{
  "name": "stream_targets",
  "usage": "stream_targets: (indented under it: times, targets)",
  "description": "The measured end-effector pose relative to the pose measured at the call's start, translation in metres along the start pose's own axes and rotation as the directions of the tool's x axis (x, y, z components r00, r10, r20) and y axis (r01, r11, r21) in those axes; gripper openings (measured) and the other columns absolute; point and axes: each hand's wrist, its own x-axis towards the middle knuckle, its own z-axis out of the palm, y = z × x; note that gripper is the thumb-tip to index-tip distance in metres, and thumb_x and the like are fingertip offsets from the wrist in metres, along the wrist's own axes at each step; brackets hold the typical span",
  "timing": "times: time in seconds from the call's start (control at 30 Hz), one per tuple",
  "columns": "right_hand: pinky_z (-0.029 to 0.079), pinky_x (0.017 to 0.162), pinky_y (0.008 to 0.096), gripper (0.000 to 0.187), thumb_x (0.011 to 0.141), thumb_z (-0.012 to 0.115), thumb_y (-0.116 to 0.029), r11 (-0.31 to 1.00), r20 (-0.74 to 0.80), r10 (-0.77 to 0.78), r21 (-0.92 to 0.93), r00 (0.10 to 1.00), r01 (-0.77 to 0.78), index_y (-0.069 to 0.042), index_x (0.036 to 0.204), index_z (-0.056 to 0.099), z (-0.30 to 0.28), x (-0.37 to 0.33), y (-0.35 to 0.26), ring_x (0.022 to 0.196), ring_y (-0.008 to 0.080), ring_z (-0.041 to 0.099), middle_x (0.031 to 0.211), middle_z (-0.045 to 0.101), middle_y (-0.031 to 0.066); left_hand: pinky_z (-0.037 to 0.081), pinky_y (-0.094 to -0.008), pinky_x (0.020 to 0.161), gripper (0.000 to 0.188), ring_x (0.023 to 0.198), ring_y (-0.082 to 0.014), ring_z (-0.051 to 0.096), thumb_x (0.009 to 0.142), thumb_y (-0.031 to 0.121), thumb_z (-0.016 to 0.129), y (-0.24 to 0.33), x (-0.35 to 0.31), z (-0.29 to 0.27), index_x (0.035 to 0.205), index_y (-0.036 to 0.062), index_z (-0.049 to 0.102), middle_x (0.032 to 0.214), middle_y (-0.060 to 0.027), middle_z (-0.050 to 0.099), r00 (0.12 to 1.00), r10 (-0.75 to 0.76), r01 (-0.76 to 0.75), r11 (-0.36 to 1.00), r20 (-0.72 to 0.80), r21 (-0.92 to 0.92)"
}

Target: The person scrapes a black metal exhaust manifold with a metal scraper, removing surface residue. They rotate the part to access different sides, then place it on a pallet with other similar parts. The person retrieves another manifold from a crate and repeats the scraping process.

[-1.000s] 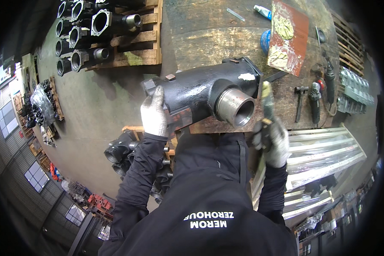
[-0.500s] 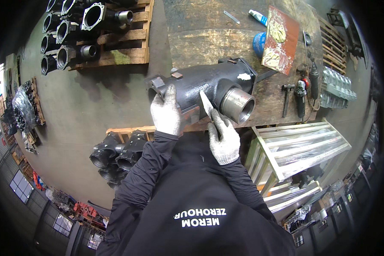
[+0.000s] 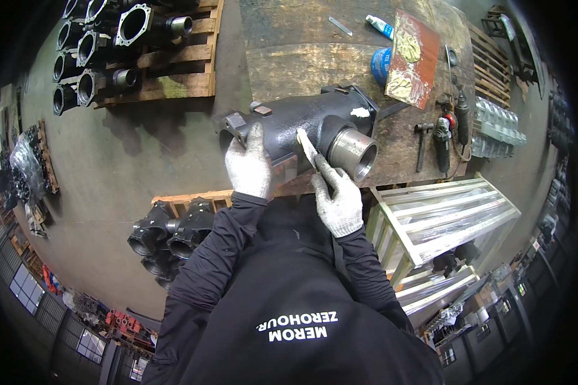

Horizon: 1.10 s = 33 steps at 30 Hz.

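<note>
A black cast-metal pipe housing (image 3: 282,119) lies at the near edge of the workbench, its bare steel outlet (image 3: 353,154) angled toward the right and near side. My left hand (image 3: 249,168), in a whitish knit glove, grips the housing by its left flanged end, thumb on top. My right hand (image 3: 339,205), gloved alike, is closed on a putty knife (image 3: 307,147). The knife's pale blade rests against the black body, left of the outlet. Whether filler coats the blade is hard to make out. A white patch of paste (image 3: 360,112) marks the housing's right end.
A reddish board (image 3: 424,70) smeared with cream-coloured paste leans over a blue tin (image 3: 380,66), beside a tube (image 3: 380,26). A hammer (image 3: 421,146) and angle grinder (image 3: 442,144) lie farther right. Pallets of black castings (image 3: 99,48) stand left; a slatted crate (image 3: 446,218) stands near right.
The whole view has shifted slightly, so everything sits a little to the left. My grip on the housing and the knife stays the same, with the blade still at nearly the same spot.
</note>
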Motion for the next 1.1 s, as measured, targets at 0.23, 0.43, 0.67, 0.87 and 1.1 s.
stream_targets:
  times: [0.23,0.43,0.67,0.87,1.1]
  targets:
    - [0.055,0.091,0.0361,0.038,0.095,0.070,-0.006,1.000,0.104,0.015,-0.010,0.994,-0.014,-0.008,0.133,0.070,-0.014,-0.009,0.005,0.104,0.0313,0.072,0.112,0.072,0.0172,0.036,-0.0267,0.050,0.024,0.055,-0.0049,0.045,0.103,0.025,0.068,-0.001,0.002,-0.004,0.102,0.0012,0.064,0.068,0.0038,0.053,1.000,-0.003,0.001,0.999,0.028,0.054]
    - [0.057,0.079,0.0388,0.041,0.091,0.074,-0.012,0.997,-0.050,-0.079,-0.023,0.996,0.078,-0.015,0.131,0.071,-0.002,-0.011,0.013,0.090,0.0323,0.071,0.102,0.069,0.0111,0.035,-0.0267,0.049,0.023,0.054,-0.0051,0.044,0.102,0.025,0.070,-0.001,0.004,-0.001,0.101,0.0027,0.065,0.066,0.0049,0.051,1.000,-0.008,0.008,1.000,0.019,0.003]
    - [0.058,0.073,0.0388,0.044,0.093,0.074,-0.017,0.993,-0.082,-0.049,-0.112,0.995,0.040,-0.017,0.136,0.068,0.014,-0.025,0.011,0.085,0.0321,0.072,0.103,0.069,0.0103,0.039,-0.0248,0.057,0.027,0.064,-0.0051,0.048,0.102,0.027,0.069,0.000,0.003,-0.002,0.106,0.0001,0.069,0.076,0.0035,0.059,0.999,0.034,-0.034,0.995,0.001,0.095]
    - [0.057,0.070,0.0389,0.047,0.094,0.072,-0.018,0.994,-0.098,-0.027,-0.106,0.995,0.017,-0.017,0.140,0.065,0.023,-0.021,0.009,0.079,0.0316,0.070,0.101,0.067,0.0107,0.036,-0.0260,0.052,0.025,0.058,-0.0054,0.045,0.102,0.026,0.070,0.000,0.004,-0.001,0.102,0.0018,0.067,0.070,0.0037,0.055,0.999,0.047,-0.048,0.995,0.005,0.091]
    - [0.058,0.076,0.0399,0.042,0.094,0.073,-0.014,0.998,-0.107,0.062,0.005,0.992,-0.062,-0.012,0.136,0.068,0.008,-0.031,0.001,0.085,0.0349,0.071,0.103,0.069,0.0162,0.036,-0.0264,0.055,0.027,0.062,-0.0061,0.045,0.103,0.026,0.067,0.003,0.001,-0.004,0.103,-0.0008,0.067,0.071,0.0031,0.056,0.999,0.039,-0.036,0.978,-0.012,0.204]
